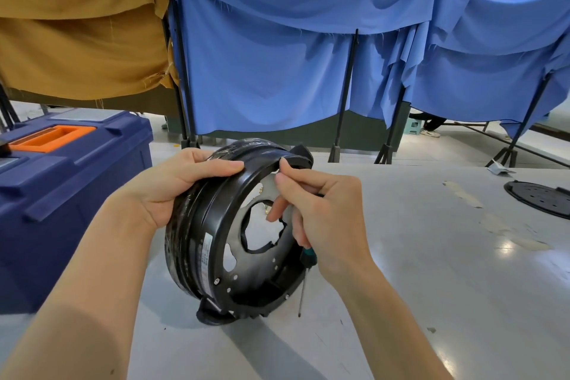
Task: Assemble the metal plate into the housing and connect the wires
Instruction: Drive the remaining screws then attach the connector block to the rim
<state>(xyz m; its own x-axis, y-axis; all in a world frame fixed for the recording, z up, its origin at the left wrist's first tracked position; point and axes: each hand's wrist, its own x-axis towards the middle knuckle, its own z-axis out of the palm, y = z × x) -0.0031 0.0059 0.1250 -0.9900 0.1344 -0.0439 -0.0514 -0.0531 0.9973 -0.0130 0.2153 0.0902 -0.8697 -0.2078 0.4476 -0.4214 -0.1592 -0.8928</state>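
A round black housing [197,244] stands tilted on its edge on the grey table [431,271], its open side facing right. Inside it sits a metal plate [265,268] with a large jagged central opening and several small holes. My left hand [182,182] grips the housing's upper left rim, thumb on top. My right hand [311,203] reaches into the housing from the right; its thumb and forefinger pinch the plate's upper edge, and the lower fingers curl round a screwdriver [308,259] with a green-black handle, shaft pointing down. No wires are clearly visible.
A dark blue toolbox [71,188] with an orange handle recess stands at the left. A black perforated round cover [543,197] lies at the table's far right edge. Blue and mustard cloths hang on black stands behind the table.
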